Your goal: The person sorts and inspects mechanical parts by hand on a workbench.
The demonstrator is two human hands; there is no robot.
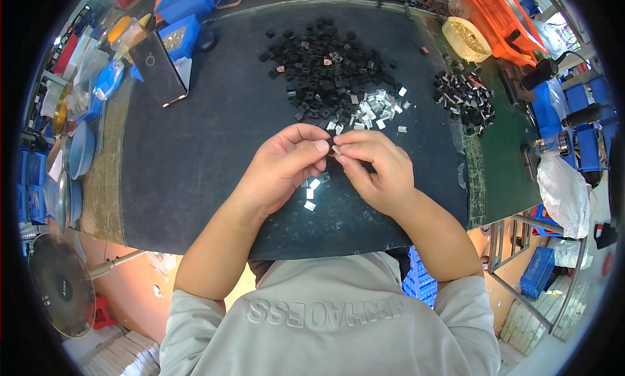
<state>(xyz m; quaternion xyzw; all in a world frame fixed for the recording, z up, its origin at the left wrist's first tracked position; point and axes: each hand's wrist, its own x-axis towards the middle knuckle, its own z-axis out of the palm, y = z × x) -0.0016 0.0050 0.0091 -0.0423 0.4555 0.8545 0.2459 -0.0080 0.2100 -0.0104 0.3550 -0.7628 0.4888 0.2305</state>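
Observation:
My left hand [286, 164] and my right hand [381, 167] meet over the middle of the dark table mat. Between the left thumb and fingers is a small black part [331, 142], mostly hidden. The right thumb and fingertips pinch a small silvery metal piece [336, 150] against it. Just beyond the fingers lies a heap of silvery metal pieces [377, 108], touching a larger heap of small black parts [332, 63]. Several loose metal pieces [310, 194] lie near my left wrist.
A dark phone-like slab [156, 67] leans at the left, by a blue bin [179, 39]. A pile of black-and-silver parts [464, 96] sits at the right, below a yellow tub [466, 40] and an orange basket [498, 21]. A round fan [62, 285] stands lower left.

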